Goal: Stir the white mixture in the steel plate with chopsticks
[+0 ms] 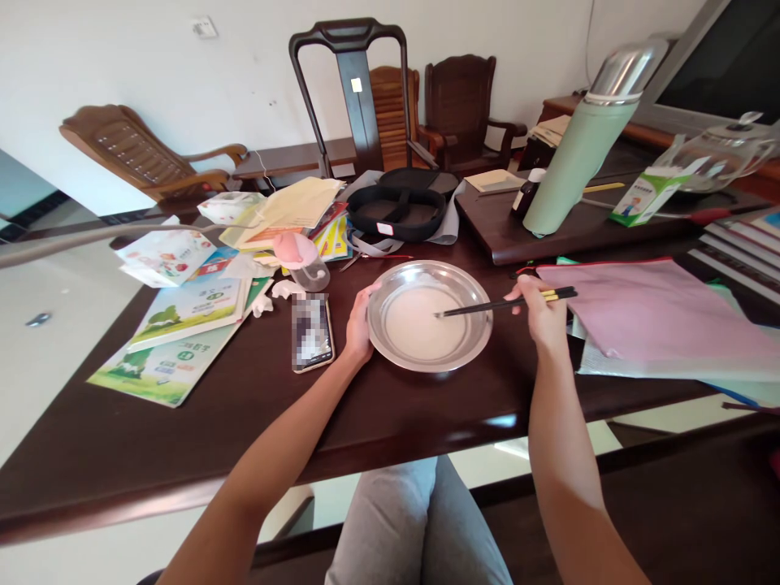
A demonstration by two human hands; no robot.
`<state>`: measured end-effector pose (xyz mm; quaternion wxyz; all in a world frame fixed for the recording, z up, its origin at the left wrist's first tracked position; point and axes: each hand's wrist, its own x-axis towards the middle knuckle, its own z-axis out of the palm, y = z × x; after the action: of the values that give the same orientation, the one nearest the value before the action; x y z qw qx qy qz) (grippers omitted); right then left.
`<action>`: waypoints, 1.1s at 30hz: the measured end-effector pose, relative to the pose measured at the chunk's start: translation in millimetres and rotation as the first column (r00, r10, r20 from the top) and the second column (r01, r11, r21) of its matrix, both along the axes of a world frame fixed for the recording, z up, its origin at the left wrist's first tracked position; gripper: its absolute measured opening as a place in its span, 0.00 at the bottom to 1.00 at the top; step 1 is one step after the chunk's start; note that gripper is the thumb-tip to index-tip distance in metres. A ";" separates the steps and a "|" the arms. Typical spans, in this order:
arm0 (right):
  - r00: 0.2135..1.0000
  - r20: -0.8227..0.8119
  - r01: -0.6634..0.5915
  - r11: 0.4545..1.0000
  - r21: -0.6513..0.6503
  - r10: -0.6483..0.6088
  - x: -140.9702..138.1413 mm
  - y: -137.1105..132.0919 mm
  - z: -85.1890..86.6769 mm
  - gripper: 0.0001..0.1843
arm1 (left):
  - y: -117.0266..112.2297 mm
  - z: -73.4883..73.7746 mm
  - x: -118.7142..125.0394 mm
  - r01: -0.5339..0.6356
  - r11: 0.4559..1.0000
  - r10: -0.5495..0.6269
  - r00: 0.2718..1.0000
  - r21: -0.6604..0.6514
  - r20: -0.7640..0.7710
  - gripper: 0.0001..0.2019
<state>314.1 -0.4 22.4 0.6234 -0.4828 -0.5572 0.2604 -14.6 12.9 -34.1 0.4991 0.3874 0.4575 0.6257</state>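
Note:
A shallow round metal bowl (383, 352) stands on the dark wooden table, with a white, milky liquid (414, 321) in its bottom. My left hand (361, 323) grips the bowl's left rim; the fingers on its far side are partly hidden. In my right hand (532, 302), to the right of the bowl, is a pair of black chopsticks (481, 308) with yellow bands near the top. Their tips dip into the liquid near the bowl's middle. The fingers of that hand are closed around the sticks.
Left of the bowl lie a phone (313, 331), crumpled tissues (285, 289), a pink-lidded cup (301, 258) and workbooks (176, 357). Behind it sits an open black case (396, 213). To the right are a pink zip folder (652, 313), a tall green thermos (578, 154) and a glass teapot (719, 158).

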 end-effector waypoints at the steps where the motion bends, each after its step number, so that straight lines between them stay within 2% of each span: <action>1: 1.000 -0.025 0.000 1.000 0.004 0.000 1.5 -0.4 -0.5 0.38 | 0.0 0.0 0.0 -0.002 1.000 0.002 1.000 -0.003 -0.004 0.19; 5: 0.975 0.038 -0.216 0.973 -0.084 0.220 -7.6 -4.8 3.3 0.37 | 0.0 -0.4 -0.4 -0.013 1.000 0.013 0.999 -0.004 -0.033 0.20; 7: 0.954 0.095 -0.272 0.954 -0.123 0.284 -14.0 -5.6 5.9 0.35 | 0.0 -0.8 -0.7 -0.004 1.000 0.004 0.999 0.006 -0.038 0.20; 10: 0.976 0.109 -0.179 0.980 -0.082 0.187 -12.4 -3.2 6.4 0.35 | 0.3 -1.6 -1.4 0.013 1.000 -0.012 0.999 0.021 -0.035 0.21; 12: 0.996 0.057 -0.062 0.997 -0.037 0.064 -5.0 -1.4 4.6 0.36 | 0.6 -2.2 -1.8 0.015 1.000 -0.014 0.999 0.024 -0.034 0.21; 14: 1.000 -0.008 -0.015 1.000 -0.018 0.015 0.9 -1.3 3.2 0.38 | 0.9 -2.6 -2.1 0.018 1.000 -0.017 0.999 0.022 -0.038 0.21; 16: 0.997 -0.019 -0.079 0.996 -0.037 0.079 0.5 -3.2 3.4 0.39 | 1.2 -2.8 -2.0 0.020 1.000 -0.019 0.999 0.019 -0.038 0.21; 19: 0.966 0.062 -0.243 0.963 -0.118 0.251 -10.1 -6.2 6.3 0.37 | 1.5 -2.7 -1.3 0.009 1.000 -0.009 1.000 0.016 -0.016 0.22; 21: 0.955 0.108 -0.260 0.957 -0.130 0.275 -15.6 -5.9 7.5 0.38 | 1.3 -2.3 -0.8 0.006 1.000 -0.006 1.000 0.012 -0.006 0.22; 24: 0.985 0.112 -0.122 0.990 -0.074 0.130 -11.4 -2.5 6.1 0.37 | 0.6 -1.1 -0.3 0.013 1.000 -0.013 1.000 0.005 -0.005 0.22; 27: 1.000 0.021 0.021 0.999 -0.036 -0.020 -0.7 -0.9 3.5 0.37 | -0.5 0.6 0.3 0.004 1.000 -0.004 1.000 -0.005 -0.006 0.21; 29: 1.000 -0.011 -0.012 0.999 -0.052 0.011 0.7 -2.5 3.5 0.39 | -1.1 1.6 0.8 -0.011 1.000 0.011 1.000 -0.013 -0.011 0.20; 33: 0.972 0.071 -0.214 0.970 -0.120 0.223 -12.8 -6.3 7.3 0.38 | -1.2 2.4 1.8 -0.019 1.000 0.018 1.000 -0.018 -0.013 0.21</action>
<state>301.3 -6.7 29.7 0.5391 -0.4631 -0.6171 0.3377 -12.8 11.7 -31.7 0.4938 0.3825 0.4699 0.6237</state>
